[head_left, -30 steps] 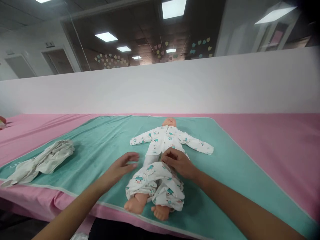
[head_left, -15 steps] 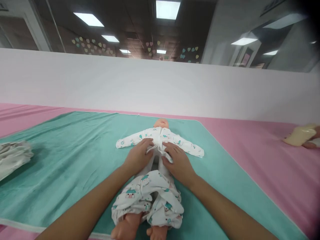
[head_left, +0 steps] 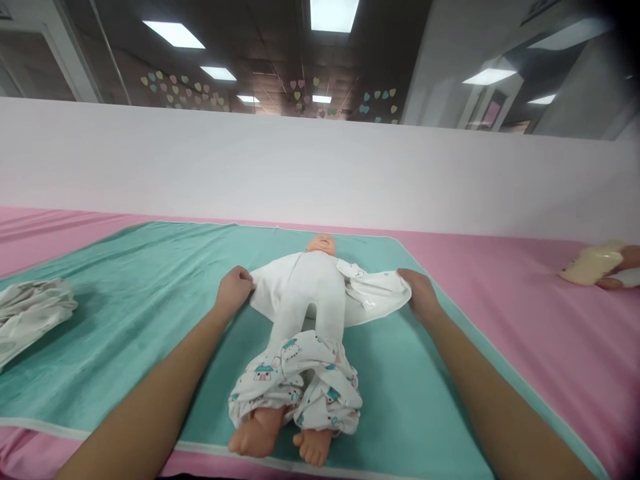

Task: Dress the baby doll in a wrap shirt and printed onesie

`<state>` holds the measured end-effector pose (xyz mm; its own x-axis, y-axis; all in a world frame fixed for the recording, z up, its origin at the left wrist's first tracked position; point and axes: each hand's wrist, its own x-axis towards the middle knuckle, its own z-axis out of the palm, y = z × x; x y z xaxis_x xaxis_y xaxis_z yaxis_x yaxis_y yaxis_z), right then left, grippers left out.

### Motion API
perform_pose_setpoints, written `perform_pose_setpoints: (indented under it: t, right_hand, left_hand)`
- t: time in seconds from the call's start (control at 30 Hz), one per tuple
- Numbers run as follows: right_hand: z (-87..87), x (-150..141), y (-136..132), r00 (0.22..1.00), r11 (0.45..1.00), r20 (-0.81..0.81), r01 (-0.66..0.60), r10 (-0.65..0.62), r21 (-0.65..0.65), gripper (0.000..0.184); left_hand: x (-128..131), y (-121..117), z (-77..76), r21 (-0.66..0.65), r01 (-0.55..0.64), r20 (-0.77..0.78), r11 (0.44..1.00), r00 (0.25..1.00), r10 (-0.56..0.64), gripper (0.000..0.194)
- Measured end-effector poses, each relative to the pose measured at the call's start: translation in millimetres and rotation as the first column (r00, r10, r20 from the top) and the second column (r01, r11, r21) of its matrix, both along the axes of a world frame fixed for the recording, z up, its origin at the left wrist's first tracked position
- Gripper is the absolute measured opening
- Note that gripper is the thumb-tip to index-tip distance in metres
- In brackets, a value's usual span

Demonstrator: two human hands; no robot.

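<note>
A baby doll lies on its back, head away from me and feet toward me. Its white printed jacket is spread open at the front, baring the white cloth body. My left hand pinches the edge of the jacket's left flap. At the opposite side, my right hand grips the edge of the right flap, stretched outward with its plain inner face showing. Printed trousers are bunched round the doll's lower legs, above its bare feet. The jacket's sleeves are mostly hidden beneath the flaps.
Under the doll is a teal sheet on a pink cover. Folded pale cloth lies at the left. At the far right is a yellowish doll part. A white wall with windows above it stands behind.
Both hands have moved apart from the doll's middle, drawing the jacket's two front flaps out to the sides. The doll's white body is now uncovered.
</note>
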<state>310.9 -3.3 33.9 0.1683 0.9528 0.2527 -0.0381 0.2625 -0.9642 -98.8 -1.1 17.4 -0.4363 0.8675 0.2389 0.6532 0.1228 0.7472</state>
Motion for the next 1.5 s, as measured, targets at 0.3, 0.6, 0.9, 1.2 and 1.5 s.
perform_pose_setpoints:
  t: [0.3, 0.6, 0.9, 1.2, 1.5]
  right_hand:
    - [-15.5, -1, 10, 0.827, 0.936, 0.44, 0.319, -0.35, 0.147, 0.032]
    - [-30.7, -49, 4, 0.535, 0.993, 0.837, 0.09, -0.116, 0.08, 0.034]
    - [-31.2, -31, 17, 0.542, 0.933, 0.759, 0.196, -0.361, 0.303, 0.021]
    - [-38.6, 17, 30, 0.591, 0.913, 0.772, 0.405, -0.233, -0.034, 0.016]
    - [-42.7, 7, 29, 0.439, 0.998, 0.897, 0.013, 0.052, -0.064, 0.065]
  left_hand:
    - [22, -1, -7.0, 0.097, 0.117, -0.455, 0.988, 0.888, -0.06, 0.032]
    - [17, 8, -13.5, -0.03, 0.092, -0.36, 0.995, 0.928, -0.097, 0.039]
    - [13, 14, -16.9, 0.015, 0.16, -0.274, 0.987, 0.95, -0.15, 0.018]
    - [3, 13, -14.2, 0.028, -0.003, -0.163, 1.0, 0.987, 0.007, 0.01]
    - [2, 13, -16.7, -0.075, 0.05, -0.285, 0.996, 0.956, -0.07, 0.047]
